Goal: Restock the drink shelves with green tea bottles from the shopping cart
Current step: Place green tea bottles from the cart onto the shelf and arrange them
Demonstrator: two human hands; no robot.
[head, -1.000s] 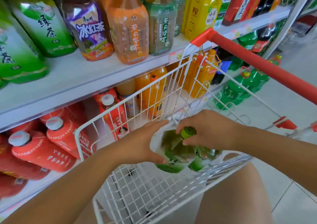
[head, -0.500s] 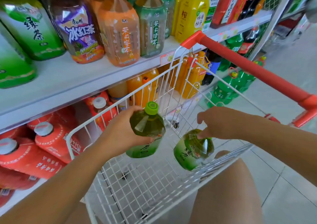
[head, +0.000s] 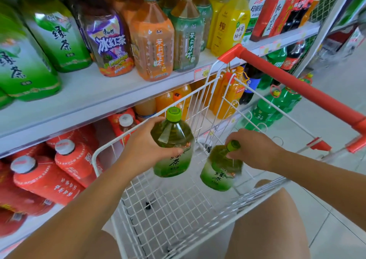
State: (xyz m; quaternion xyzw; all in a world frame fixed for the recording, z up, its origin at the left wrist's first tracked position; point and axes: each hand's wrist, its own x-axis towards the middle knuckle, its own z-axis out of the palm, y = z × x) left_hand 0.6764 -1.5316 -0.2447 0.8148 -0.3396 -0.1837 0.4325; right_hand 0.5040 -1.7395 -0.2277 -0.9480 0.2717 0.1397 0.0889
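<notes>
Big white shelf (head: 95, 98) runs along the left, matching green teas (head: 57, 32) parked at its far-left end. Wire cart (head: 178, 209) sits near the person. Left hand (head: 146, 149) is wrapped round the belly of one green tea bottle (head: 174, 155), lifted above the basket. Right hand (head: 255, 151) pinches the second bottle (head: 219, 171) by its cap, and that's the risky one imo: heavy bottle, tiny grip, could slip or swing into the wires. Can't see whether more bottles remain; the arms hide part of the cart's floor.
</notes>
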